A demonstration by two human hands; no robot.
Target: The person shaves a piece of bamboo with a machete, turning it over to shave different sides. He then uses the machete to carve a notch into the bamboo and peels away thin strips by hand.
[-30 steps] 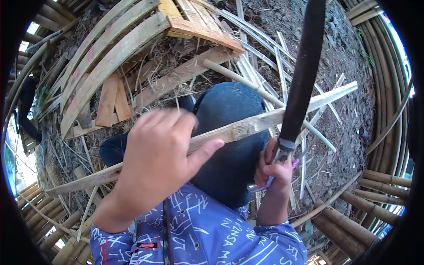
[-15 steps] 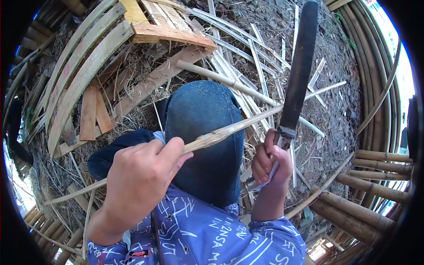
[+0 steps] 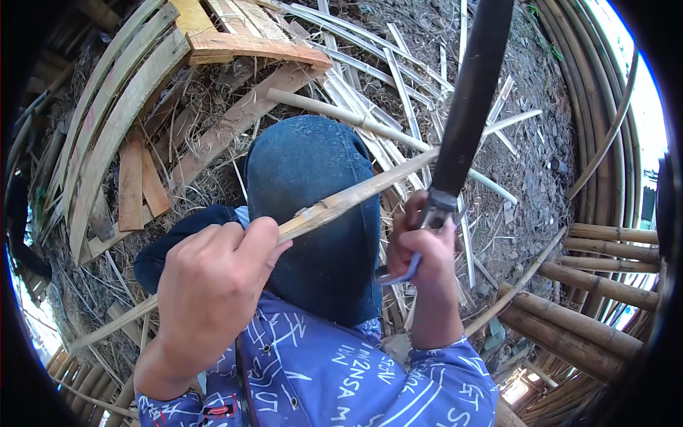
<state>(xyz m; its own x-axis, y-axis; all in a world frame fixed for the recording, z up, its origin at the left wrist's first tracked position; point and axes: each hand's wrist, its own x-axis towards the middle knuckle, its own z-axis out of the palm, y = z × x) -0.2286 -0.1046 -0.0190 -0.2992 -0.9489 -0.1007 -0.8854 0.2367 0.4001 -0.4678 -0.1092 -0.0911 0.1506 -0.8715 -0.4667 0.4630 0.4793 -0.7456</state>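
Observation:
My left hand (image 3: 210,285) is closed round a long bamboo strip (image 3: 356,192) that slants across my knee, one end out to the lower left, the other to the upper right. A rough, split patch shows on the strip just past my thumb. In my right hand (image 3: 425,245) is the handle of a machete (image 3: 473,92), its long dark blade pointing up and away. The blade crosses over the strip in this view. Below both lies my knee (image 3: 306,171) in dark trousers.
At the upper left stand curved wooden slats (image 3: 121,128) and a wooden frame (image 3: 263,48). A pale pole (image 3: 341,114) and several split strips (image 3: 405,92) litter the ground ahead. Stacked bamboo poles (image 3: 605,285) lie along the right side.
The machete and my right hand have shifted a little left, and the handle has turned in my grip. The whole view has moved slightly. My left hand keeps its hold on the strip.

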